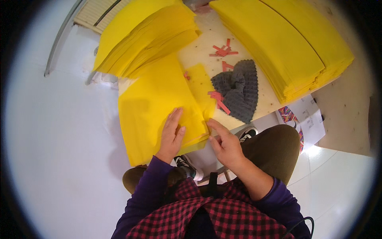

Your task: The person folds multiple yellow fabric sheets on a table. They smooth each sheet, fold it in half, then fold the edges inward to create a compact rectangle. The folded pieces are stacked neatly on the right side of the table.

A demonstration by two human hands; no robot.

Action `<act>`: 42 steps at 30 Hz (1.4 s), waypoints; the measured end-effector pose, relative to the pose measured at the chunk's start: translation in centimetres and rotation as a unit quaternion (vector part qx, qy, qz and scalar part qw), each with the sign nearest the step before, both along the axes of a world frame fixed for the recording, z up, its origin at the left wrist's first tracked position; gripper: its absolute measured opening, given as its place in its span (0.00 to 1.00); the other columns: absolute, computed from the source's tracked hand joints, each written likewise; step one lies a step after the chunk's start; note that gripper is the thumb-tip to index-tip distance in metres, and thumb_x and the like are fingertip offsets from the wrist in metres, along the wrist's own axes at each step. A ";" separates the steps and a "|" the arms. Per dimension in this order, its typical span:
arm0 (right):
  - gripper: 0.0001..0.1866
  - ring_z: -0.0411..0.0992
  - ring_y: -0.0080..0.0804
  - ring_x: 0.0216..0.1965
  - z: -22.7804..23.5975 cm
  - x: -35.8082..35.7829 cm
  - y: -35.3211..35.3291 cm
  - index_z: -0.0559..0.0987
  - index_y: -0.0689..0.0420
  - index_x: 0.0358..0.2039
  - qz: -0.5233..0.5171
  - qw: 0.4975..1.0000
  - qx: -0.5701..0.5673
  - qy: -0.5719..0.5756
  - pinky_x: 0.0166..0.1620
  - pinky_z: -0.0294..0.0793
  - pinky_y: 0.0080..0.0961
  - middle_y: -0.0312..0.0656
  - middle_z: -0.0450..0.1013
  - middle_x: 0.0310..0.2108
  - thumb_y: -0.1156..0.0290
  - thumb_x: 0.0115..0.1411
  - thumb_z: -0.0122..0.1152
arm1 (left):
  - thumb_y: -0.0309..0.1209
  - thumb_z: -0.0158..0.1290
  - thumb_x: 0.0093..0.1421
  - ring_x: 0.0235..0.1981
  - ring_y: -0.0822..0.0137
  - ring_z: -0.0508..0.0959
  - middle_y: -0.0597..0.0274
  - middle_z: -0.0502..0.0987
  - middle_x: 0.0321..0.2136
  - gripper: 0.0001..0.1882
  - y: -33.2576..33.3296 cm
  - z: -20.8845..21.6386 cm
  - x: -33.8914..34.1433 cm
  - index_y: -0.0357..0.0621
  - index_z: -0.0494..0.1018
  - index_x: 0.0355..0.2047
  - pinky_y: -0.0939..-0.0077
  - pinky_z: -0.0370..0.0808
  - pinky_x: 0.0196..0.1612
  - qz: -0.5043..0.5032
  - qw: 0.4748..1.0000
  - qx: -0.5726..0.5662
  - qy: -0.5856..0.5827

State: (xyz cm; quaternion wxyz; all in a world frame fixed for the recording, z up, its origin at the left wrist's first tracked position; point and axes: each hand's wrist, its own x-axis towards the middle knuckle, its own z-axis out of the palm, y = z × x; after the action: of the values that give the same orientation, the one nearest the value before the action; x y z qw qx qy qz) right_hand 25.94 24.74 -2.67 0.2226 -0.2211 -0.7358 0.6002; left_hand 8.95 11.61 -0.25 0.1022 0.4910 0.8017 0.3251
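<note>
The scene is evenly and brightly lit from overhead — soft shadows are cast beneath the yellow sheets (159, 99). Left of them the white floor (59, 139) is washed out; straight edges are bent and darkened toward the rim.

This looks like a small workshop for paper or packaging handwork. Big stacks of yellow sheets (278, 44) lie on a pale counter (207, 40), and another yellow pile (143, 36) sits beside them. Small red strips (223, 51) are scattered on the counter near a dark grey cloth (238, 89). The floor (59, 139) is plain white, and printed papers (308, 119) hang at the counter's edge.
</note>
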 end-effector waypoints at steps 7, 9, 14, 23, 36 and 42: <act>0.24 0.74 0.34 0.26 1.0 -0.6 -0.2 0.70 0.57 0.54 0.061 0.998 -0.028 0.021 0.33 0.74 0.26 0.53 0.65 0.59 0.77 0.55 0.58 | 0.35 0.47 0.61 0.64 0.47 0.59 0.44 0.64 0.59 0.28 0.5 -0.2 0.3 0.34 0.61 0.60 0.59 0.52 0.66 0.000 1.000 -0.017 0.023; 0.25 0.75 0.36 0.26 1.4 -0.7 -0.2 0.69 0.57 0.55 0.064 0.997 -0.032 0.003 0.34 0.75 0.27 0.54 0.62 0.61 0.76 0.54 0.59 | 0.35 0.48 0.60 0.64 0.47 0.59 0.45 0.64 0.60 0.29 0.5 -0.4 0.4 0.34 0.62 0.60 0.59 0.52 0.66 0.001 0.999 -0.022 0.024; 0.25 0.70 0.57 0.48 1.6 -0.9 0.4 0.68 0.59 0.55 0.104 0.991 -0.075 -0.027 0.49 0.72 0.42 0.59 0.57 0.62 0.70 0.56 0.56 | 0.39 0.49 0.60 0.65 0.48 0.58 0.46 0.64 0.60 0.30 0.6 -0.4 0.4 0.35 0.62 0.60 0.58 0.52 0.66 0.002 1.000 -0.019 0.023; 0.25 0.75 0.38 0.23 1.3 -1.2 0.3 0.70 0.57 0.54 0.114 0.993 -0.041 0.013 0.35 0.75 0.32 0.56 0.58 0.62 0.72 0.55 0.60 | 0.49 0.45 0.63 0.65 0.47 0.58 0.45 0.64 0.60 0.34 0.7 -0.3 0.5 0.35 0.62 0.60 0.58 0.52 0.66 0.003 0.999 -0.024 0.034; 0.29 0.74 0.47 0.43 1.7 -1.3 -0.5 0.66 0.53 0.58 0.145 0.985 0.091 0.001 0.42 0.76 0.36 0.55 0.55 0.64 0.66 0.56 0.61 | 0.50 0.40 0.65 0.65 0.47 0.58 0.45 0.63 0.60 0.32 0.4 -0.4 0.2 0.34 0.62 0.59 0.58 0.52 0.66 -0.007 0.999 -0.014 0.033; 0.33 0.73 0.49 0.46 1.8 -1.0 -1.0 0.63 0.50 0.62 0.175 0.980 0.095 -0.012 0.43 0.76 0.37 0.54 0.56 0.63 0.64 0.56 0.61 | 0.49 0.38 0.66 0.65 0.47 0.58 0.45 0.63 0.60 0.32 0.4 -0.5 0.2 0.34 0.62 0.59 0.58 0.52 0.66 -0.007 1.000 -0.002 0.022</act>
State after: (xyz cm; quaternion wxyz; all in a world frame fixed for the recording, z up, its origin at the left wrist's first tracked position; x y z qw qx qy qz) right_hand 24.92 23.69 -0.90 0.1253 -0.0739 -0.8196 0.5542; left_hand 9.17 12.06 -0.78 0.0875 0.5034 0.8010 0.3121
